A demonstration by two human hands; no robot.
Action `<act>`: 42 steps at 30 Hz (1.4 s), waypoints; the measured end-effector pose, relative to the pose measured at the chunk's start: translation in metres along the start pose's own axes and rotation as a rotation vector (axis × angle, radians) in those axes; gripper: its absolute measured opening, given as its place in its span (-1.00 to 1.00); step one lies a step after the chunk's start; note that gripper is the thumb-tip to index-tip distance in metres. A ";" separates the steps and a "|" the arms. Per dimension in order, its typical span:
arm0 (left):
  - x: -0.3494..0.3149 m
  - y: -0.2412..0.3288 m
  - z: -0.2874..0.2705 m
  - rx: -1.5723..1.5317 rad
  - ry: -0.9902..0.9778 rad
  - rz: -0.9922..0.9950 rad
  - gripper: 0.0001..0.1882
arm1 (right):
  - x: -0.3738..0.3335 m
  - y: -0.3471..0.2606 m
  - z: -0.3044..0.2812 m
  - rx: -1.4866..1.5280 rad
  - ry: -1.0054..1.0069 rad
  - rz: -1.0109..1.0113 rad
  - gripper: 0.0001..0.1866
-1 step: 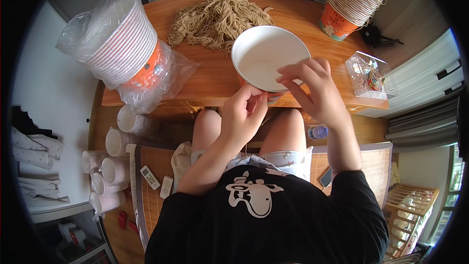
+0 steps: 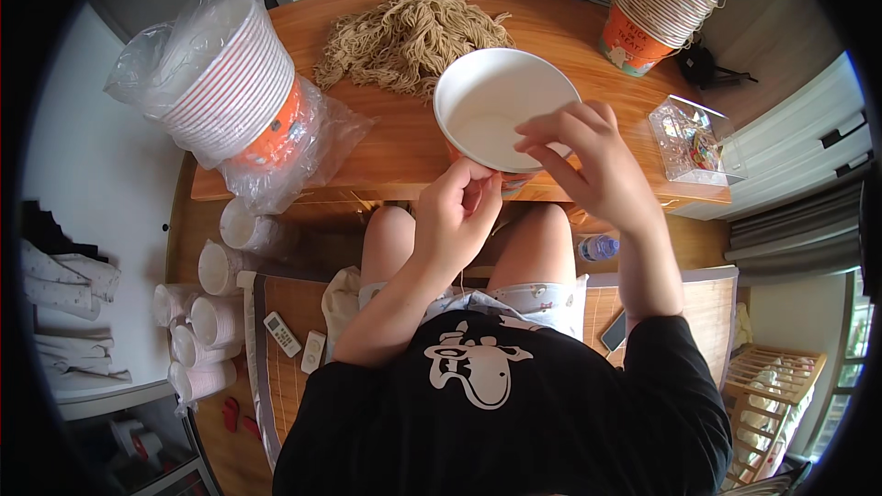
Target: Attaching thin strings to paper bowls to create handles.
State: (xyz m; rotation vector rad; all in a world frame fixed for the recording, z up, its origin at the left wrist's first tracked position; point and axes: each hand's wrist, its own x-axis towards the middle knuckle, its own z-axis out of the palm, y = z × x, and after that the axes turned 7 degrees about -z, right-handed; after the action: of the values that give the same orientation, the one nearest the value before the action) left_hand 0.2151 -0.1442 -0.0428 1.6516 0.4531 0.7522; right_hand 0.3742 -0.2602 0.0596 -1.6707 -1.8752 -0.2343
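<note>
A paper bucket (image 2: 501, 96), white inside with orange outside, stands on the near edge of the wooden table. My left hand (image 2: 459, 213) is closed in a pinch against its outside, just under the near rim. A thin beige cord (image 2: 462, 279) hangs below this hand toward my lap; its upper part is hidden by the fingers. My right hand (image 2: 586, 161) reaches over the right side of the rim, thumb and curved fingers slightly apart above the bucket's inside. I see nothing between them.
Behind the bucket lies a heap of beige cords (image 2: 413, 37). Plastic-wrapped stacked buckets (image 2: 230, 83) stand left, another bucket stack (image 2: 661, 9) far right. A clear box (image 2: 694, 142) of small items sits right. Wrapped white cup stacks (image 2: 216, 317) and a bottle (image 2: 598, 248) are below the table.
My right hand has shifted slightly left over the bucket, its fingertips a little further inside. The bucket has moved slightly left. My left hand stays nearly in place.
</note>
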 end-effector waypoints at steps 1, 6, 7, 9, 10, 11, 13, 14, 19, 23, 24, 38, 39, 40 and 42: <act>0.000 0.000 0.000 -0.005 0.018 0.002 -0.95 | 0.007 0.004 -0.002 0.000 0.001 0.000 -0.73; 0.001 0.001 0.005 -0.027 0.050 0.018 -0.93 | 0.040 0.025 -0.007 0.245 -0.327 -0.034 -0.80; 0.000 0.001 0.005 -0.014 0.066 0.022 -0.92 | 0.044 0.026 -0.005 0.294 -0.385 -0.053 -0.81; 0.001 -0.001 0.004 0.001 0.088 0.027 -0.92 | 0.050 0.026 -0.001 0.364 -0.418 -0.041 -0.81; 0.000 -0.002 0.005 -0.003 0.090 0.031 -0.92 | 0.051 0.026 0.000 0.432 -0.451 -0.021 -0.81; 0.000 -0.002 0.005 -0.008 0.092 0.034 -0.92 | 0.052 0.026 0.002 0.432 -0.452 -0.022 -0.81; 0.000 0.000 0.004 0.000 0.092 0.026 -0.91 | 0.052 0.028 0.005 0.483 -0.449 -0.037 -0.82; 0.000 0.002 0.003 0.007 0.090 0.017 -0.91 | 0.051 0.030 0.006 0.482 -0.449 -0.037 -0.82; 0.000 0.006 0.003 0.034 0.099 0.019 -0.89 | 0.050 0.032 0.007 0.458 -0.400 -0.110 -0.86; -0.001 -0.004 0.001 0.035 0.070 -0.013 -0.86 | 0.046 0.030 0.005 0.471 -0.355 -0.077 -0.84; -0.002 -0.006 0.002 0.034 0.068 -0.011 -0.86 | 0.043 0.030 0.006 0.432 -0.277 -0.103 -0.82; 0.002 -0.006 -0.016 -0.707 -0.284 -0.258 -0.81 | -0.028 -0.036 0.060 -0.085 0.277 -0.083 -0.69; 0.004 -0.008 -0.018 -0.640 -0.282 -0.264 -0.81 | -0.032 -0.038 0.065 -0.087 0.279 -0.077 -0.69; 0.005 -0.007 -0.020 -0.573 -0.279 -0.270 -0.82 | -0.033 -0.041 0.068 -0.067 0.317 -0.045 -0.67; 0.005 -0.004 -0.020 -0.544 -0.264 -0.245 -0.81 | -0.045 -0.043 0.076 -0.051 0.353 0.018 -0.62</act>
State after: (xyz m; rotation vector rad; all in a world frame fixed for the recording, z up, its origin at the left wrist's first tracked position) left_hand 0.2058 -0.1256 -0.0439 1.1362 0.2269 0.4160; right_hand 0.3096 -0.2672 -0.0143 -1.5601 -1.6012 -0.5362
